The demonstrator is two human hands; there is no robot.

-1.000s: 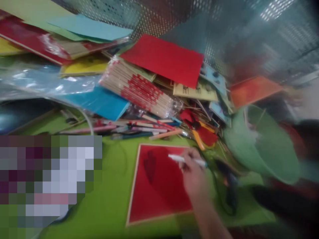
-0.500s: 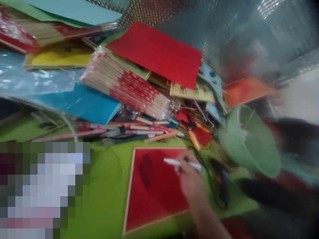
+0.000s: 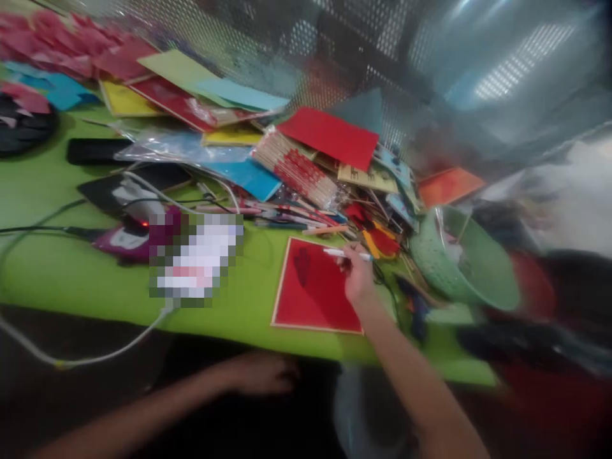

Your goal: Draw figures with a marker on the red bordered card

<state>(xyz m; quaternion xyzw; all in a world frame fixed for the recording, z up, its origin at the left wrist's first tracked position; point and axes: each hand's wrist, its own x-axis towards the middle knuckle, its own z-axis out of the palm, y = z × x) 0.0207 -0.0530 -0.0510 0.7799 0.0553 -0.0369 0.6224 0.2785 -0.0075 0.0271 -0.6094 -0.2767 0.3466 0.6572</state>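
My right hand point(image 3: 358, 278) grips a white marker point(image 3: 347, 254) over a red card point(image 3: 315, 290) with a pale border, which lies on the green table point(image 3: 62, 268) near its front edge. A dark drawing point(image 3: 303, 265) shows on the card's upper left. The marker tip points left, toward that drawing. My left hand point(image 3: 261, 373) hangs below the table edge in shadow, its fingers curled loosely; the picture is too blurred to show whether they hold anything.
Behind the card lies a heap of pens, a wrapped bundle of sticks point(image 3: 299, 169), coloured sheets and a red sheet point(image 3: 332, 137). A green colander point(image 3: 466, 264) stands at the right. Cables point(image 3: 86, 360) and dark devices lie at the left. A mesh wall stands behind.
The view has pulled back and swung left, so more of the table, its front edge and my left arm now show. My right hand stays on the marker over the red card.
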